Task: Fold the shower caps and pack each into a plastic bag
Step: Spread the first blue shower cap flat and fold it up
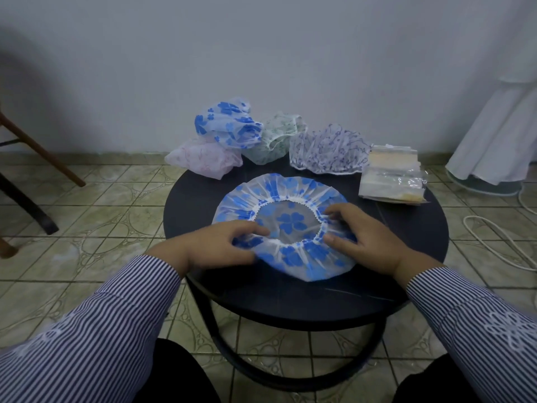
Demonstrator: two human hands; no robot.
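Step in hand: flattening the first cap ahead of the fold. A blue-flowered shower cap (pixel 283 225) lies spread on the round black table (pixel 406 228), opening upward, with the white elastic rim forming a ring at its centre. The left hand (pixel 220 245) rests on the cap's near-left edge, fingers curled and gathering the plastic close to the elastic. The right hand (pixel 360 237) lies on the cap's right side, fingers bent and pressing down on the gathered film; whether it pinches the film cannot be told. No fold is made yet, so the task appears to be at its start.

Next move, as a judgement: bring one half of the cap over the other. This calls for a firm hold at both edges, since the thin film will likely slide and the elastic will tend to pull it back into a bunch.

Waiting at the far edge of the table: a second blue-flowered cap (pixel 228 125) resting on a pink cap (pixel 203 159), a green-patterned cap (pixel 277 141) and a purple-patterned cap (pixel 328 151), all crumpled. A stack of clear plastic bags (pixel 392 177) lies at the far right.

Surroundings: patterned floor tiles (pixel 101 199), a plain pale wall (pixel 261 53), a wooden chair leg (pixel 37 146) at left, white cloth (pixel 499 132) and a white cable (pixel 494 237) at right
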